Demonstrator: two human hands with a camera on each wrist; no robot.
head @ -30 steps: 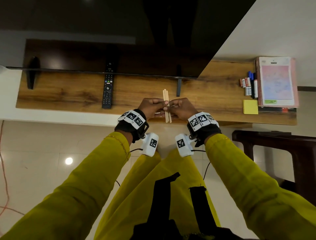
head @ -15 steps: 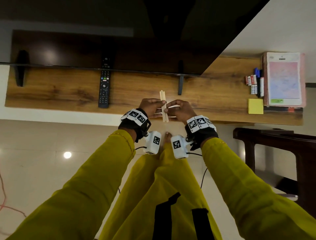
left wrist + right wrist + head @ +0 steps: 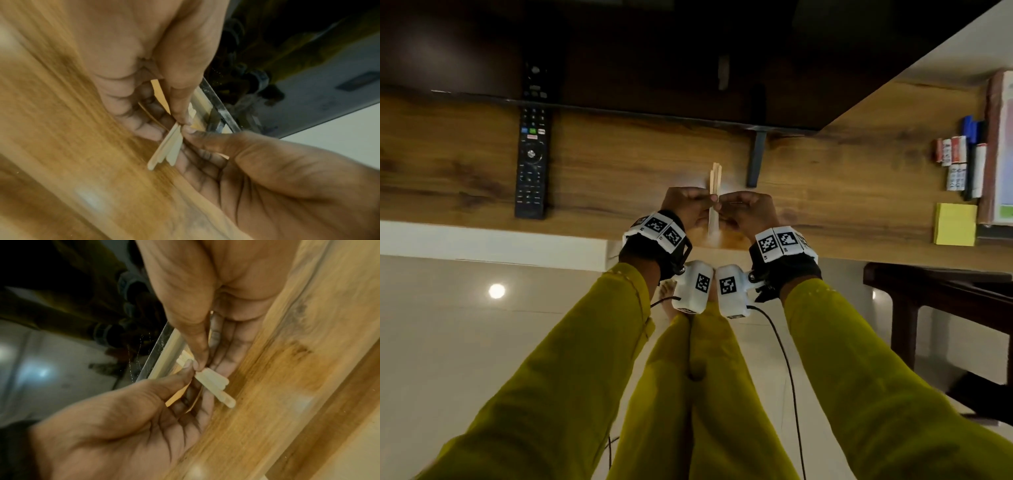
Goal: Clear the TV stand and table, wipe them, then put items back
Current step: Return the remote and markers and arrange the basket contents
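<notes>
Small bundle of flat wooden sticks (image 3: 714,197) held upright over front edge of wooden TV stand (image 3: 619,171), approx mid-width, just in front of TV's rt foot (image 3: 755,159). Left hand (image 3: 686,209) & right hand (image 3: 748,210) meet at bundle, thumbs and forefingers pinching it from both sides, other fingers curled under. Left wrist view: sticks (image 3: 168,148) fanned slightly at lower end, thumb tips pressed together on them, thin rubber band (image 3: 152,116) looped across fingers of left hand (image 3: 144,65); right hand (image 3: 277,178) entering from lower rt. Right wrist view: same pinch, sticks (image 3: 213,384) poking out toward wood surface, lower ends staggered; right hand (image 3: 216,288) at top, left hand (image 3: 123,426) below. Whether band is round the sticks: can't tell. Black remote (image 3: 531,147) lying flat on stand to the left, top end under TV (image 3: 654,51) edge. Far rt of stand: yellow sticky-note pad (image 3: 955,224), row of markers (image 3: 974,157) w/ small stamps or erasers (image 3: 950,150) beside them, stack of books (image 3: 1000,150) at frame edge. No containers seen; items lie loose on the wood. Dark wooden table (image 3: 945,291) lower rt, well apart from hands.
</notes>
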